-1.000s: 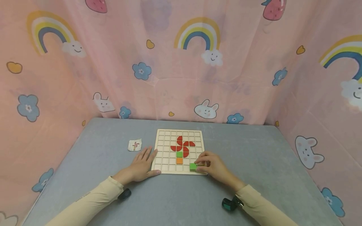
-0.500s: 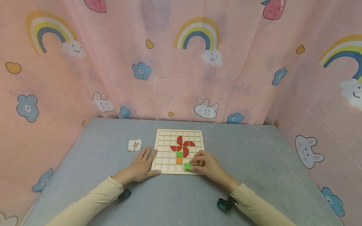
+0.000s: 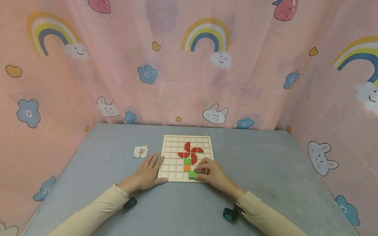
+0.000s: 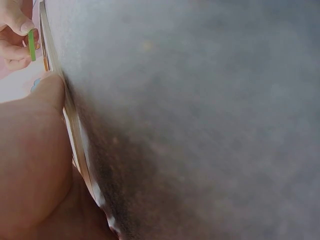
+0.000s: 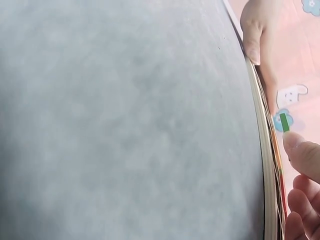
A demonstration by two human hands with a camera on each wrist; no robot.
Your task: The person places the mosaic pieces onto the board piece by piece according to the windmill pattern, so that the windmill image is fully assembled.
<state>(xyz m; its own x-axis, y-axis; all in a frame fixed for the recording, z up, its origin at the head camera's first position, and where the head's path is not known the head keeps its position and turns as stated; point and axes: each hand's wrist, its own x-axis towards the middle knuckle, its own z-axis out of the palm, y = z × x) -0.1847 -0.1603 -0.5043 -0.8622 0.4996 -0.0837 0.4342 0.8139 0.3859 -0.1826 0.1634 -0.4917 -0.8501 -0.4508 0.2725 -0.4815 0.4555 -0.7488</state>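
My right hand [image 3: 211, 173] pinches a green square tile [image 3: 192, 174] between thumb and fingers, over the near rows of a wooden grid board [image 3: 173, 164]. In the right wrist view the tile [image 5: 284, 122] shows edge-on beyond the thumb tip, raised above the board's edge. My left hand [image 3: 144, 175] lies with fingers spread along the board's left side, thumb at its near left corner. Several red curved pieces [image 3: 194, 159] form a pinwheel on the grid. Below them sit a second green tile [image 3: 187, 161] and an orange tile [image 3: 187, 168].
A small card [image 3: 140, 151] printed with a grid and a pinwheel pattern lies left of the board. The grey table [image 3: 254, 157] extends around it. Pink patterned curtains [image 3: 189, 95] hang behind and at both sides. A dark wrist device [image 3: 231, 213] is at the right sleeve.
My right hand has carried the green tile leftward across the near rows, from the board's right side to just right of and below the orange tile. My left hand has stayed in place.
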